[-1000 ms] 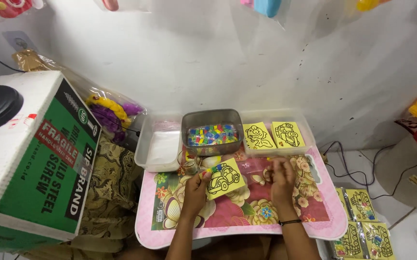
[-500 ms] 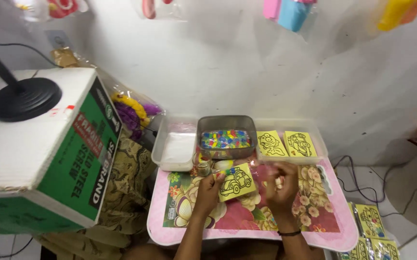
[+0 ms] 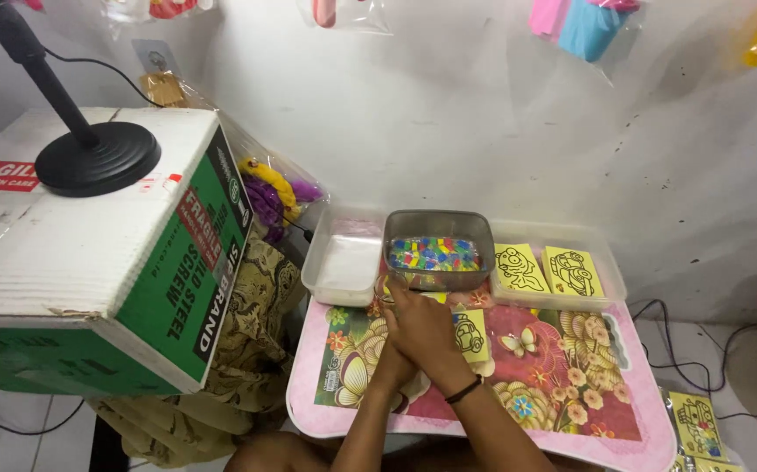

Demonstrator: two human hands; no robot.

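- Now your right hand (image 3: 427, 336) lies over your left hand (image 3: 396, 363), both pressing the yellow car card (image 3: 470, 335) on the floral table (image 3: 571, 393); finger closure unclear.
- Keep the card flat, just before the metal tray of coloured bits (image 3: 437, 251).

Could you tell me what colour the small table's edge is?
Pink edge, clearest in the head view.
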